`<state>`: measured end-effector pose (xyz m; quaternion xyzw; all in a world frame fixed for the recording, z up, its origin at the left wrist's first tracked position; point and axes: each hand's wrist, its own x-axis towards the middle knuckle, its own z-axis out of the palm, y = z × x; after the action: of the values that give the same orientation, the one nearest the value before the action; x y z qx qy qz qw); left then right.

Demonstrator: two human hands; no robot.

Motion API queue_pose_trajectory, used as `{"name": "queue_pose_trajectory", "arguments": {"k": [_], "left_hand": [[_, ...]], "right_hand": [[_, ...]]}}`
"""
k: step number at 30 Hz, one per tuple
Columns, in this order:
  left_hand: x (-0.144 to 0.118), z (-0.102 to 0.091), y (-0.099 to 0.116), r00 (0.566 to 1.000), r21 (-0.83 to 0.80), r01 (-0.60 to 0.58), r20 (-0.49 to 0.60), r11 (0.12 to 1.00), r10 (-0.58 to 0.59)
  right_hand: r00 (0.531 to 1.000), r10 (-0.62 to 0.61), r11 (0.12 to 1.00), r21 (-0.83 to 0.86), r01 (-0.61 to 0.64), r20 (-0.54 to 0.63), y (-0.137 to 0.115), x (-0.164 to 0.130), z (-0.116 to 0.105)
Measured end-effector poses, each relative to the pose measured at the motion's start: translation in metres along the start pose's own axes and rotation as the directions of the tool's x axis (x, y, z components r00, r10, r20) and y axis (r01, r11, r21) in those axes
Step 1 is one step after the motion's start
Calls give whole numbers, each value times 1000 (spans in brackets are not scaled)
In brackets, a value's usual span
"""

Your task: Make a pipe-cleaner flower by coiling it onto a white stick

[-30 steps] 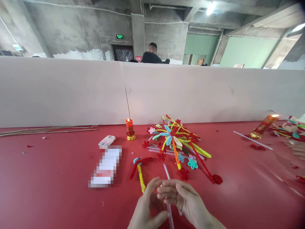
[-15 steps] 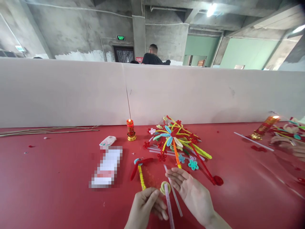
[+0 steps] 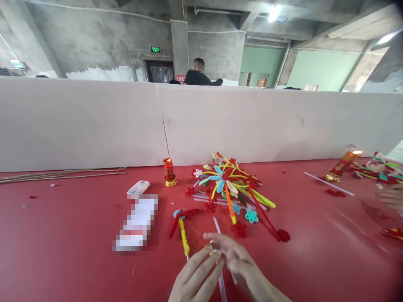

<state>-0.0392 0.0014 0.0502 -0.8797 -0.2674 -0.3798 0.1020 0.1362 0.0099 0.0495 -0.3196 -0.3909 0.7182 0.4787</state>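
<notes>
My left hand [image 3: 201, 274] is closed, its fingertips pinching a small pale yellow coil [image 3: 213, 251] that mostly hides behind them. From the right, my right hand [image 3: 241, 262] meets it with its index finger stretched across the top and its other fingers bent in at the coil; its thumb is hidden. Below the hands, the pale translucent stick [image 3: 222, 289] shows in part, and a second thin stick [image 3: 216, 224] lies partly covered by my right hand. Just left is a yellow-wrapped stem [image 3: 184, 237] with red and blue fuzzy petals.
A pile of fuzzy pipe-cleaner flowers [image 3: 225, 178] lies ahead. Behind-left stands a lit red candle [image 3: 168, 170], near a white packet [image 3: 138, 187] and a blurred paper [image 3: 137, 224]. Another lit candle [image 3: 343, 165] leans at right, beside another person's hand [image 3: 392, 195]. A white partition [image 3: 94, 126] closes the back.
My hands have come together over the coil. My right hand has turned from an open palm and moved left, its fingers bending in. The view has shifted slightly.
</notes>
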Motion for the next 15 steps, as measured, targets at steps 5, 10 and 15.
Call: {"name": "queue_pose_trajectory", "arguments": {"k": [5,10,15], "left_hand": [[10,1,2,999,307,-5,41,952,-8],[8,5,2,990,255,5,133,967,-40],[5,6,3,994,131,0,107,991,-15]], "right_hand": [[991,78,989,-135,-64,104,0,-2,6],[986,38,982,-188,-7,162,-13,4,13],[993,-5,992,-127,20,114,-17,4,13]]}}
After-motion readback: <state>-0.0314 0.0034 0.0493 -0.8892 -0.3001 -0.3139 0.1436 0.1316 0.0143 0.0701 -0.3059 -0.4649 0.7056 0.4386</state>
